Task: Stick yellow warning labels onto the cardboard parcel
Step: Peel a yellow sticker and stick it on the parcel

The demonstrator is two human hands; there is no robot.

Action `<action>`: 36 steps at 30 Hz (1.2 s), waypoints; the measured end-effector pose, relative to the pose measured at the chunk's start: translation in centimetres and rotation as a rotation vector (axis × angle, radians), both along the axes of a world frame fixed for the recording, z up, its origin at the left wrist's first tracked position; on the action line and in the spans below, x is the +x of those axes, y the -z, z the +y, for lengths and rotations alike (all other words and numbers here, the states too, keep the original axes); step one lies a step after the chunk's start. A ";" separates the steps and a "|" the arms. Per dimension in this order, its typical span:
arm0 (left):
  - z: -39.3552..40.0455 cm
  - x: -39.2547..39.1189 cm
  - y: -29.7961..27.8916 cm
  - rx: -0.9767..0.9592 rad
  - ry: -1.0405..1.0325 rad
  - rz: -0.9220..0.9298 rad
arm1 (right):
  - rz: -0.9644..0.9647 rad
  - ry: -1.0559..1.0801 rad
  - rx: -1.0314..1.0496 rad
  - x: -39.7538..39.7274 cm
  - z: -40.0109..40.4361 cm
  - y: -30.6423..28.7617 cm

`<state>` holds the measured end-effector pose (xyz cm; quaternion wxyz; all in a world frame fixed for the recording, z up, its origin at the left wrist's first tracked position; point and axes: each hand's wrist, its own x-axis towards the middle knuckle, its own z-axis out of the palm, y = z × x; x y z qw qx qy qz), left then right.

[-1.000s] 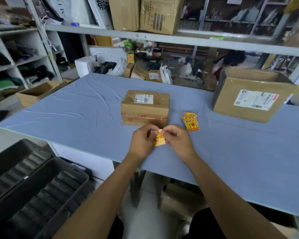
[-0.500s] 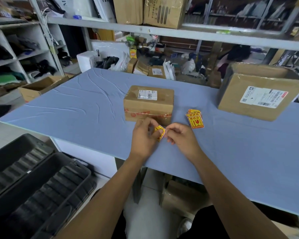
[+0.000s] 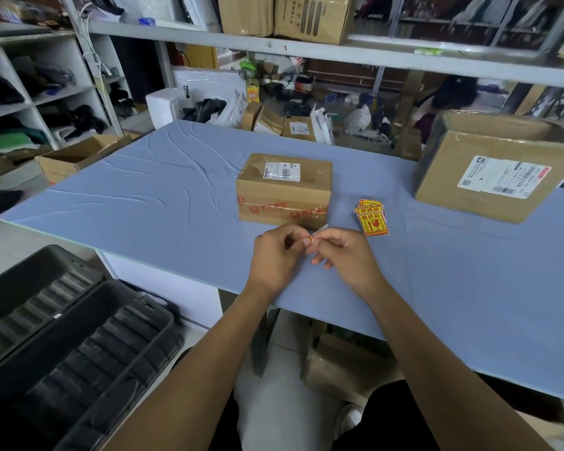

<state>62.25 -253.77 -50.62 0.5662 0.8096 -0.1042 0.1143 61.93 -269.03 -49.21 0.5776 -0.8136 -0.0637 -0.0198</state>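
Both hands are meeting just above the blue tabletop (image 3: 150, 203), directly in front of the cardboard parcel (image 3: 284, 190). Left hand (image 3: 274, 258) and right hand (image 3: 349, 258) are each pinching one small yellow label (image 3: 311, 238) between thumb and fingertips — fingers closed on it from both sides. Only a sliver of yellow/red edge is showing, plus a pale strip (image 3: 321, 228) sticking up beside it; can't tell whether that strip is backing paper.

Parcel is sitting flat mid-tabletop, white shipping label (image 3: 281, 171) on top, red-printed tape band (image 3: 282, 210) running across the near face. No yellow label is visible on the faces in view.

Stack of spare yellow labels (image 3: 372, 219) is lying fanned on the tabletop just right of the parcel, near the right hand but not touching it. Larger carton (image 3: 495, 170) is sitting well apart at far right — also carrying a white label.
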 end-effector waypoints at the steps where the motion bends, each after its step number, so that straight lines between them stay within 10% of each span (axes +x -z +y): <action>1: 0.0 0.0 0.0 0.002 0.000 -0.001 | -0.001 0.001 0.004 0.0 0.0 0.0; 20: -0.2 -0.6 -0.8 -0.032 -0.031 0.049 | -0.052 0.020 0.007 0.1 -0.1 0.3; 36: 0.2 0.0 -0.7 -0.171 -0.232 0.113 | -0.009 0.462 -0.084 -0.6 -2.9 0.1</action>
